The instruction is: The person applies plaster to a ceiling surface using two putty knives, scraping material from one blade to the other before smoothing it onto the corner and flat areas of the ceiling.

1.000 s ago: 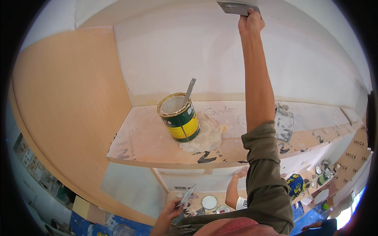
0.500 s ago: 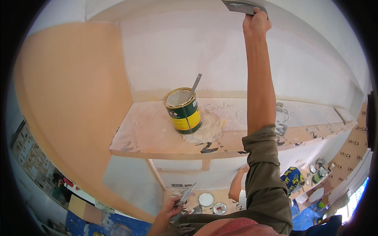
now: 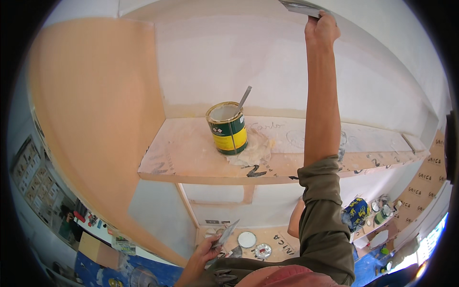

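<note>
A: Head view, hands?
B: Right hand (image 3: 321,27) at 1 o'clock, fist clamped on a wide putty blade (image 3: 300,7) against the white wall (image 3: 248,62). I log left hand (image 3: 203,252) at 6 o'clock, fingers closed around a small scraper (image 3: 226,233).
A: Between?
B: Paint tin (image 3: 228,128) on the shelf (image 3: 186,153), centre.

A green and yellow tin (image 3: 228,129) with a pale cream inside stands on a light peach shelf (image 3: 191,153) marked with black smudges. Under it lies an off-white rag (image 3: 256,148). The back wall (image 3: 229,62) is chalky white with a beige band along its foot; the side panel (image 3: 91,110) is plain warm tan. The raised arm's sleeve (image 3: 325,220) is olive green. Both putty knives, one high (image 3: 299,7) and one low (image 3: 225,234), are dull grey. A blue cloth (image 3: 356,210) with a yellow pattern lies lower right.
</note>
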Motion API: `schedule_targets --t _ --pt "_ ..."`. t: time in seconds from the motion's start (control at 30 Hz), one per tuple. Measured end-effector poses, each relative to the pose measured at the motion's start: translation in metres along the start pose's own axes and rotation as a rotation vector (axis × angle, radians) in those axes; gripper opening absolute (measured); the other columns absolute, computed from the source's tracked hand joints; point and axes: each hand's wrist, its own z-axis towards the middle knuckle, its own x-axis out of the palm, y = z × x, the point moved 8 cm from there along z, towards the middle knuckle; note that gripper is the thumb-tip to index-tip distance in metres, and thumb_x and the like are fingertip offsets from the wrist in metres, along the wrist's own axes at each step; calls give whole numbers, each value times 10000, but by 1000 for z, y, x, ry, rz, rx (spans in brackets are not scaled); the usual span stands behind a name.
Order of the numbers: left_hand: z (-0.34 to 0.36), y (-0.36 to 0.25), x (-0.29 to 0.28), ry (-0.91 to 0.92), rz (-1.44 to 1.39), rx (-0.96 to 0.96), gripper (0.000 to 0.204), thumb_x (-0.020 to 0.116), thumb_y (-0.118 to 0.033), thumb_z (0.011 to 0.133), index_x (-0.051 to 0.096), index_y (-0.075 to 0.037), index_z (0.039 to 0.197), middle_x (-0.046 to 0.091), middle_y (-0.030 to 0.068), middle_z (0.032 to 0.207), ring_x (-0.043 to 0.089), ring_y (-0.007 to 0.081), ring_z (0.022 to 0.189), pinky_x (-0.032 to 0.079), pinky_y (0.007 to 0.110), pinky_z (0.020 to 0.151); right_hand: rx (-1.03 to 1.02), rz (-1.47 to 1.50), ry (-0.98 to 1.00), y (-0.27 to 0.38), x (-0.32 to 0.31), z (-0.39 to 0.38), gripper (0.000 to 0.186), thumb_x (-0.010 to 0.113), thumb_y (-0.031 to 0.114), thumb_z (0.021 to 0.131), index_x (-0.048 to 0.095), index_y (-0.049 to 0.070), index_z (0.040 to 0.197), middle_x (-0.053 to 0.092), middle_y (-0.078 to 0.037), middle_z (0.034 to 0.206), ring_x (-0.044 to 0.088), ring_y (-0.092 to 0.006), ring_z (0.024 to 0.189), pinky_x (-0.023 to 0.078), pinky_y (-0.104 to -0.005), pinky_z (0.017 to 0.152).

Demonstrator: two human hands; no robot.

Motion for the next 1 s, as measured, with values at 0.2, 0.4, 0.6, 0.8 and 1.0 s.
schedule_targets --t 0.2,0.4,0.6,0.8,1.0 --pt "-3 8 -2 35 -25 -19 169 507 -146 875 535 -13 976 599 89 819 605 150 631 522 192 488 -109 56 199 36 5 -31 284 403 -102 828 380 -146 1107 457 -205 1130 501 -286 1026 462 -385 886" --pt "-13 12 6 25 -38 -17 164 493 -127 876 530 -2 975 605 98 819 610 155 623 525 196 489 84 31 47 -27 -41 -23 268 398 -88 835 394 -136 1098 460 -199 1134 509 -283 1020 465 -368 874" --pt "-15 15 -2 74 -35 -10 184 481 -123 877 523 9 997 604 100 815 610 159 611 525 182 470 72 30 -51 -34 -13 -27 285 381 -92 836 356 -145 1115 444 -174 1125 501 -265 1008 465 -354 881" --pt "-23 15 -3 6 -70 38 195 488 -120 872 519 15 1010 599 120 798 600 164 575 535 185 478 -128 60 37 -38 2 3 266 428 -85 793 437 -105 1059 508 -160 1062 530 -261 953 463 -387 835" --pt "-14 18 -12 38 -82 20 185 499 -120 871 528 9 1000 603 106 806 604 156 598 522 184 467 -148 77 97 -9 35 -15 244 440 -94 780 467 -92 1023 521 -164 1048 533 -251 940 455 -365 838"
